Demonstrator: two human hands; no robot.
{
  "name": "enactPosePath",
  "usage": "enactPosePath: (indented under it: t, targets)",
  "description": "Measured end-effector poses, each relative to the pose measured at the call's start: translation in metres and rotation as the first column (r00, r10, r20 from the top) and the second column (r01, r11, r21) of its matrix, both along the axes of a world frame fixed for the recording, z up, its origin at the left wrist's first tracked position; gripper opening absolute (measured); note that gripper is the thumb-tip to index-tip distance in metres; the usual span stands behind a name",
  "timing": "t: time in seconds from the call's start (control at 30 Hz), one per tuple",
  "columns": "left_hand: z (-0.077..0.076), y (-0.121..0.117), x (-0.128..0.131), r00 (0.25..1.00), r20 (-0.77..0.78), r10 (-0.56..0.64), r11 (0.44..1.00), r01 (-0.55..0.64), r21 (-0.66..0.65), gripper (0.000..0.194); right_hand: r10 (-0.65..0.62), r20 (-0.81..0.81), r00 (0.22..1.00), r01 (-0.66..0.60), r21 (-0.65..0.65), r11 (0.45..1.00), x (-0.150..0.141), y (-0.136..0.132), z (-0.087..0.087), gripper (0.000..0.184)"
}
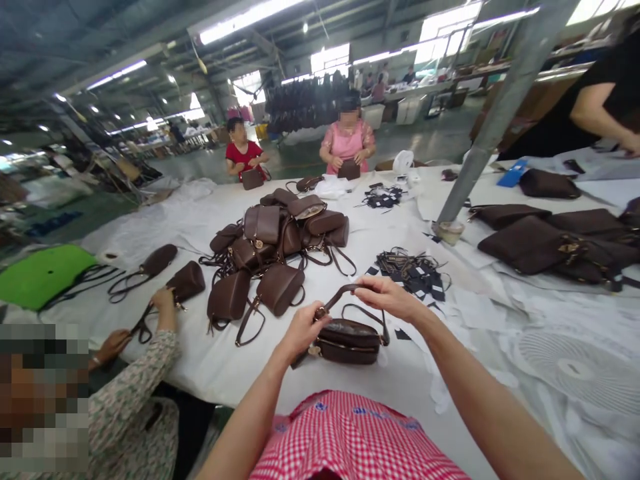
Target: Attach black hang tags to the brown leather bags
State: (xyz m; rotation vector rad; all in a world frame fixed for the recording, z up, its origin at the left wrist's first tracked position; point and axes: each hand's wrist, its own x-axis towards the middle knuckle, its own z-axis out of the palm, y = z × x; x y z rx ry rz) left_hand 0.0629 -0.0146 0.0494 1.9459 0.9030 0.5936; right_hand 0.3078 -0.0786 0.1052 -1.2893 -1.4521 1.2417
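One strap (337, 295) is clamped by left hand (304, 328) and right hand (386, 296), at ten and one o'clock of the brown bag (349, 349) — likely light, supple, best lifted there.

Narrow passage beyond held bag (349, 351), between bag heap (263, 225) and black tags (410, 272), post (481, 150) (slanted) obstructing farther right

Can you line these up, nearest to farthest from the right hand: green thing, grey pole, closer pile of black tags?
In the head view, from the right hand:
1. Closer pile of black tags: just beyond, slightly right.
2. Grey pole: farther forward, right.
3. Green thing: way over left.
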Motion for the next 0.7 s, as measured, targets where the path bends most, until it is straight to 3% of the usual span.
enactPosePath:
  t: [0.07,0.13,0.2,0.3,0.37,0.47,0.53,0.63,0.7]
  targets:
    - [-0.001,0.001,0.015,0.975,0.193,0.111,0.979,-0.073,-0.191,0.031,-0.023,-0.048,0.999,0.024,0.015,1.000,-0.011,-0.002,-0.001,0.043]
    - [-0.004,0.006,0.021,0.860,0.406,0.310,0.888,-0.109,-0.447,0.037,-0.057,-0.008,0.998,0.057,0.013,0.998,-0.020,-0.004,-0.011,0.041]
    - [-0.008,0.014,0.018,0.694,0.531,0.486,0.748,-0.016,-0.664,0.043,-0.080,0.162,0.983,0.076,0.036,0.997,-0.028,-0.007,-0.031,0.036]
    - [-0.018,0.024,0.004,0.526,0.546,0.652,0.541,0.182,-0.821,0.041,-0.071,0.476,0.877,0.009,0.130,0.991,-0.043,-0.012,-0.069,0.025]
    - [-0.027,0.028,-0.007,0.425,0.529,0.734,0.474,0.238,-0.848,0.039,-0.048,0.628,0.776,-0.073,0.165,0.984,-0.054,-0.016,-0.091,0.021]
    - [-0.036,0.031,-0.017,0.317,0.541,0.779,0.502,0.202,-0.841,0.040,-0.039,0.800,0.598,-0.138,0.151,0.979,-0.071,-0.020,-0.104,0.020]
    - [-0.037,0.031,-0.019,0.346,0.573,0.743,0.571,0.121,-0.812,0.042,-0.024,0.880,0.475,-0.158,0.112,0.981,-0.081,-0.018,-0.098,0.019]
    - [-0.031,0.025,-0.013,0.564,0.574,0.593,0.704,-0.017,-0.710,0.044,0.022,0.936,0.351,-0.199,0.052,0.979,-0.092,-0.004,-0.075,0.023]
    - [-0.025,0.019,-0.004,0.745,0.491,0.450,0.773,-0.050,-0.633,0.044,0.041,0.942,0.334,-0.225,0.038,0.974,-0.098,0.009,-0.060,0.027]
